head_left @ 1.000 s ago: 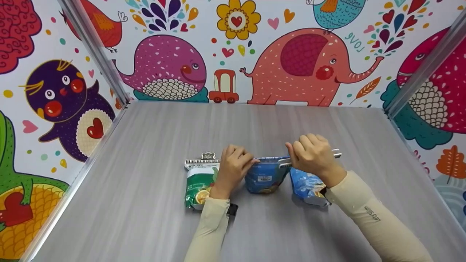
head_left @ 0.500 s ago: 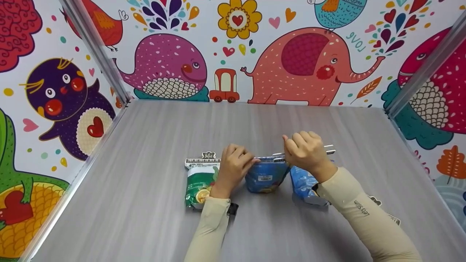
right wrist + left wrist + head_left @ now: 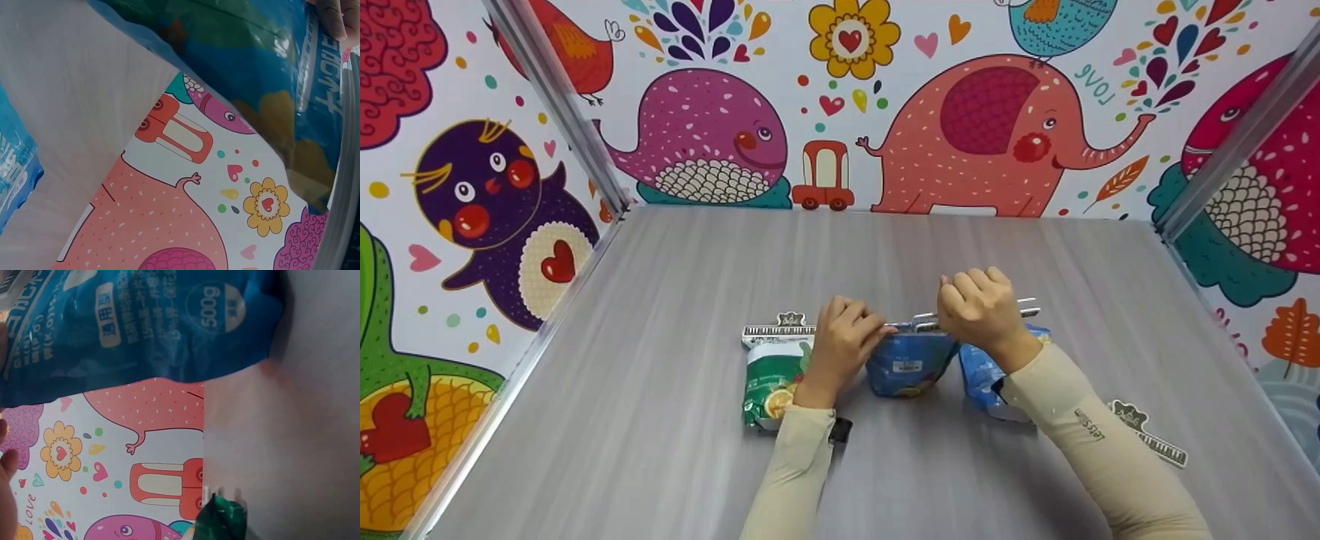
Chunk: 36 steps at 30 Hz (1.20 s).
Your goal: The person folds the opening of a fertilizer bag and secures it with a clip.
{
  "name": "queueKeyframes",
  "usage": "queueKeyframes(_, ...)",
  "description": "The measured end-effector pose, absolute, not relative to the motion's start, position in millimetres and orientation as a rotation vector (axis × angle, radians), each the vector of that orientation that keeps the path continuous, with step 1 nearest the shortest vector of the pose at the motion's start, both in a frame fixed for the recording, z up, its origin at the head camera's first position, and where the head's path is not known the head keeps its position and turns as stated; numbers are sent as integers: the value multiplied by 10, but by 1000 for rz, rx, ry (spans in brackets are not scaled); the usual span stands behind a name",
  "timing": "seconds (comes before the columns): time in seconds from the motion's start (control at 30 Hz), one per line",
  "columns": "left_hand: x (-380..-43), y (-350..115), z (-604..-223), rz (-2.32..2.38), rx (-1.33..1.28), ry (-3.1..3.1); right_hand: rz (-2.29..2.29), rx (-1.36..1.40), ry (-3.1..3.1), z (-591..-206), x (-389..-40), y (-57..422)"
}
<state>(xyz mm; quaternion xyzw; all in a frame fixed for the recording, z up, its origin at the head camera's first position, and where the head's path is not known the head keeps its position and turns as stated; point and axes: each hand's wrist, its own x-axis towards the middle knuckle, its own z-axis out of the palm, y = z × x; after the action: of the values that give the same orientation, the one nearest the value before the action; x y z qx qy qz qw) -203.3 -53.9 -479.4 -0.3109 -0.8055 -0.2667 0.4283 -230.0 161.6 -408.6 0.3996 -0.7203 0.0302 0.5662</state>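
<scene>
A blue bag (image 3: 907, 367) stands at the middle of the table, its top edge pinched by my left hand (image 3: 844, 349). "500g" is printed on this bag (image 3: 157, 332) in the left wrist view. My right hand (image 3: 982, 311) grips a long clip (image 3: 1027, 307) whose two bars are spread apart. The clip's left end overlaps the right part of the bag's top edge. The fist hides the middle of the clip. Its pale bar (image 3: 346, 157) runs beside the bag (image 3: 247, 84) in the right wrist view, with left-hand fingers (image 3: 332, 19) at the bag's top.
To the left lies a green and white bag (image 3: 769, 382) with a piano-key clip (image 3: 769, 331) across its top. Another blue bag (image 3: 982, 379) lies partly under the right forearm. A loose piano-key clip (image 3: 1166, 448) rests at the right, partly behind the sleeve. Printed walls surround the table.
My right hand has moved left with the clip, bringing its bars further over the bag's top edge. The loose clip at the right has come out from behind the sleeve. My left hand stays put.
</scene>
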Motion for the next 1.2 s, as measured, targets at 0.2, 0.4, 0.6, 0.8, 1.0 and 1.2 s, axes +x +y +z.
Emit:
queueKeyframes(0.2,-2022,-537,-4788,-674,-778,-2033,77,913,-1735,-4112,-2316,1581)
queueKeyframes(0.4,-2009,-538,-4794,-689,-783,-2038,52,906,-1762,-4187,-2313,1542)
queueKeyframes(0.6,-2022,-544,-4790,-693,-791,-2027,83,888,-1778,-4240,-2318,1512)
queueKeyframes(0.8,-2036,-545,-4796,-688,-802,-2018,128,865,-1780,-4273,-2331,1496)
queueKeyframes(1.0,-2053,-548,-4787,-696,-823,-1993,136,832,-1796,-4271,-2340,1486)
queueKeyframes(1.2,-2041,-538,-4796,-678,-812,-2019,126,831,-1794,-4288,-2333,1455)
